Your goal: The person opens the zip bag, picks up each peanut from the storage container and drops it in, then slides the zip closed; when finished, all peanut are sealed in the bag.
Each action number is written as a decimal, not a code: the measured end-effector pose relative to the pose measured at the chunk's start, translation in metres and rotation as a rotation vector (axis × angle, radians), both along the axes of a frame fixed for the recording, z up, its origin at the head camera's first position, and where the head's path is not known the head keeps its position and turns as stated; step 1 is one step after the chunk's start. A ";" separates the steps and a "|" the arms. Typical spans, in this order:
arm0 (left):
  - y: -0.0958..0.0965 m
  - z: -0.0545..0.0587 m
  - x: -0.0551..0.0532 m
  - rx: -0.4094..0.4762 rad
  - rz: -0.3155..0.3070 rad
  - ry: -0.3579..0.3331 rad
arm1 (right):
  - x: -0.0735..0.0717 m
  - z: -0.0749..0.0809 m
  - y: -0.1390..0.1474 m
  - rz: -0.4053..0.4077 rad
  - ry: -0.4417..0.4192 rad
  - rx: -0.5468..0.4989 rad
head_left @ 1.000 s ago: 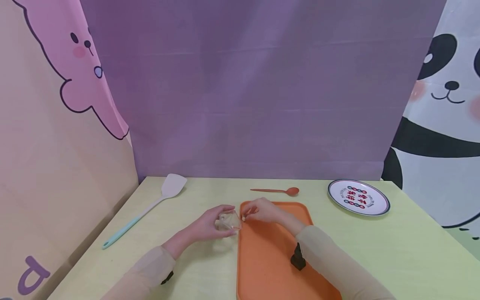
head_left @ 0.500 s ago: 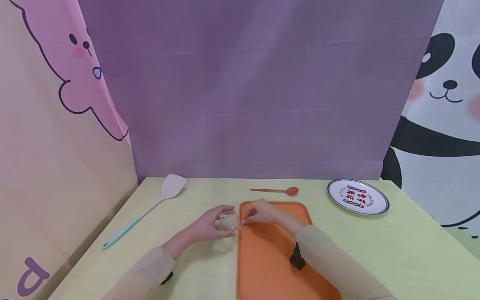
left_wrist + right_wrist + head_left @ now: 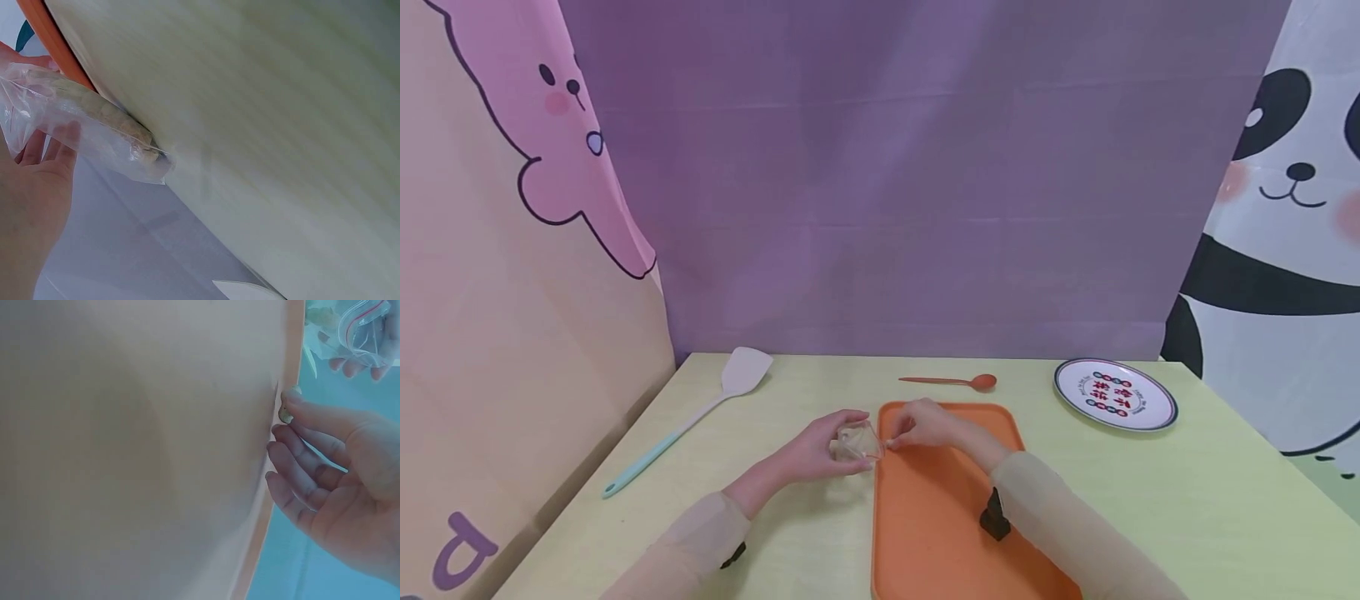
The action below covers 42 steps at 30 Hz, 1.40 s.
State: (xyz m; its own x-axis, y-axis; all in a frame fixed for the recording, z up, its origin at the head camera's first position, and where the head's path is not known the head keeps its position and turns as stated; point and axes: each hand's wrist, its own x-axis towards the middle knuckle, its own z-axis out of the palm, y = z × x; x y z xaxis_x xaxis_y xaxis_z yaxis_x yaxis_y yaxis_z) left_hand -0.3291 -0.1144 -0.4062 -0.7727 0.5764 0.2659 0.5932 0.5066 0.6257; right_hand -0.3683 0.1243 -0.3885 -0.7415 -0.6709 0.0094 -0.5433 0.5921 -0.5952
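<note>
My left hand (image 3: 823,450) holds a clear zip bag (image 3: 859,442) on its side, its mouth facing right. Brownish, slice-like pieces (image 3: 106,109) lie inside the bag in the left wrist view. A red line runs along the bag's zip edge in the right wrist view. Just right of the mouth, my right hand (image 3: 925,423) pinches a small pale, irregular piece (image 3: 285,415) between thumb and forefinger; its exact kind is unclear. The other right fingers curl loosely. Beneath the right hand and forearm lies an orange tray (image 3: 925,517).
A spatula (image 3: 688,425) with a white blade and pale blue handle lies at the left. Behind the tray is a red-brown spoon (image 3: 951,382). At the back right sits a white plate (image 3: 1116,394) with red characters. A purple curtain (image 3: 910,183) hangs behind the table.
The right fingertips have shifted slightly down and toward the bag's mouth with the pinched piece, then stayed there. My left hand and the bag have hardly moved.
</note>
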 end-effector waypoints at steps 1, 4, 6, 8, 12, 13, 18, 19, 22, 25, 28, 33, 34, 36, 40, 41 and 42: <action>0.000 0.000 0.000 0.001 -0.003 0.000 | 0.001 0.001 0.001 -0.005 0.005 -0.002; 0.000 0.001 0.000 0.004 -0.006 -0.001 | 0.003 0.004 0.003 -0.016 0.028 -0.002; 0.000 0.001 0.000 0.001 -0.005 -0.007 | 0.004 0.007 0.005 -0.023 0.031 -0.006; 0.000 0.001 0.000 0.001 -0.005 -0.011 | 0.005 0.011 0.006 -0.020 0.041 -0.008; -0.001 0.002 0.000 -0.004 -0.006 -0.009 | 0.010 0.019 0.008 -0.035 0.051 -0.004; -0.001 0.001 0.001 -0.001 -0.009 -0.008 | 0.012 0.021 0.008 -0.039 0.064 0.006; -0.002 -0.001 0.000 0.007 -0.019 0.010 | 0.018 0.029 0.007 -0.011 0.143 0.033; -0.003 -0.001 0.000 0.009 -0.021 0.011 | 0.020 0.031 0.006 -0.005 0.152 0.041; -0.002 0.000 0.000 0.010 -0.020 0.010 | 0.025 0.034 0.004 0.008 0.139 0.030; -0.002 0.000 0.000 0.009 -0.018 0.008 | 0.030 0.036 -0.001 0.024 0.127 0.016; -0.002 0.000 0.000 0.006 -0.018 0.009 | 0.033 0.036 -0.008 0.064 0.152 -0.009; -0.001 -0.001 -0.001 0.015 -0.025 0.002 | 0.036 0.033 -0.017 0.115 0.209 -0.048; -0.001 -0.002 -0.001 0.017 -0.029 0.002 | 0.037 0.032 -0.018 0.113 0.220 -0.048; -0.001 -0.001 0.000 0.016 -0.026 -0.005 | 0.037 0.030 -0.020 0.107 0.239 -0.048; 0.000 0.000 0.001 0.016 -0.018 -0.015 | 0.037 0.028 -0.024 0.091 0.283 -0.041; 0.000 0.001 0.001 0.018 -0.016 -0.018 | 0.037 0.029 -0.025 0.090 0.296 -0.040; 0.001 0.001 0.001 0.020 -0.016 -0.018 | 0.037 0.028 -0.026 0.089 0.306 -0.040</action>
